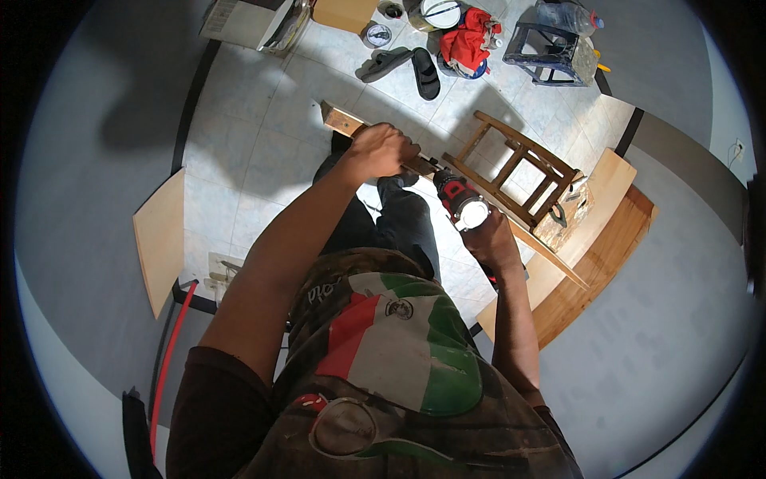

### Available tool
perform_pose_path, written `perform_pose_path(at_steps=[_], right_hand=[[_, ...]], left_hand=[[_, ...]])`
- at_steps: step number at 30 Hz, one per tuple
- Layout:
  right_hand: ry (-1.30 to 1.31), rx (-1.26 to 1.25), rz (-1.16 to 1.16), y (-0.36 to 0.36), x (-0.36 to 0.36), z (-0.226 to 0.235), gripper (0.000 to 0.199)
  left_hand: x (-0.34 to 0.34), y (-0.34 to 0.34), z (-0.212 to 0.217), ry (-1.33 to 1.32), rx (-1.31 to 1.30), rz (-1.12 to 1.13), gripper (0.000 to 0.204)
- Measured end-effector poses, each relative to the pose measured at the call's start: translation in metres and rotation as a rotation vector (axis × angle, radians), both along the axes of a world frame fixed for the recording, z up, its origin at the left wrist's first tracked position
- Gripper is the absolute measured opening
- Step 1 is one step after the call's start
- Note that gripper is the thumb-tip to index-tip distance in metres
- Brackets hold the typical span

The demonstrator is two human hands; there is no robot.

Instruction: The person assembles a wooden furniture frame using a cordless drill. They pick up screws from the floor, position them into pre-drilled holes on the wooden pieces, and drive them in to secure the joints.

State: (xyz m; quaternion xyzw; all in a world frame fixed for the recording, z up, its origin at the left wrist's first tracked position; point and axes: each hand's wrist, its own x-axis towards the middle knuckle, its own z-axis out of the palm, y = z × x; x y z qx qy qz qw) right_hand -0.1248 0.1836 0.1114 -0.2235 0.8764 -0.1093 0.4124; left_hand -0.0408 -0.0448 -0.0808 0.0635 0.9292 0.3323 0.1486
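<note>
My left hand (381, 150) is closed around a long wooden bar (343, 121), which slants across in front of my legs from upper left to lower right. In my right hand (491, 241) is a red and black cordless drill (453, 190), with a bright white glare on its body. The drill's front end points up and left, near the bar, just right of my left hand. I cannot tell whether its bit touches the wood. A wooden stool frame (511, 169) lies on its side just beyond the drill.
Wooden boards (590, 247) lean along the right wall; a pale board (159, 239) stands at the left near a red pole (171, 351). Farther off are slippers (426, 73), a red cloth (466, 41), a dark step stool (542, 54) and a cardboard box (343, 13).
</note>
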Motion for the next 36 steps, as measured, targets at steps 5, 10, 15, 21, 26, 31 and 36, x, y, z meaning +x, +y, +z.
perform_pose_path(at_steps=[5,10,15,21,26,31,36], right_hand=[[0.005,-0.059,0.039,0.023,-0.003,-0.02,0.053],[-0.009,-0.018,0.029,0.011,-0.002,-0.011,0.036],[0.064,-0.066,0.06,0.011,0.002,-0.01,0.052],[0.002,0.011,0.024,0.008,-0.002,-0.006,0.047],[0.018,-0.033,0.022,0.021,-0.002,-0.015,0.06],[0.021,-0.106,0.049,0.011,-0.001,-0.013,0.056],[0.018,0.02,0.089,0.005,-0.003,-0.007,0.046]], left_hand=[[0.0,-0.001,0.008,-0.036,-0.012,0.012,0.029],[0.002,0.0,-0.004,0.03,0.031,0.009,0.03],[0.003,0.001,-0.011,0.061,0.07,0.01,0.03],[0.002,-0.002,-0.004,0.041,0.054,0.008,0.032],[0.004,0.0,-0.008,0.058,0.054,0.022,0.033],[0.007,0.005,-0.022,0.187,0.085,0.044,0.03],[0.005,0.005,-0.019,0.138,0.077,0.032,0.031]])
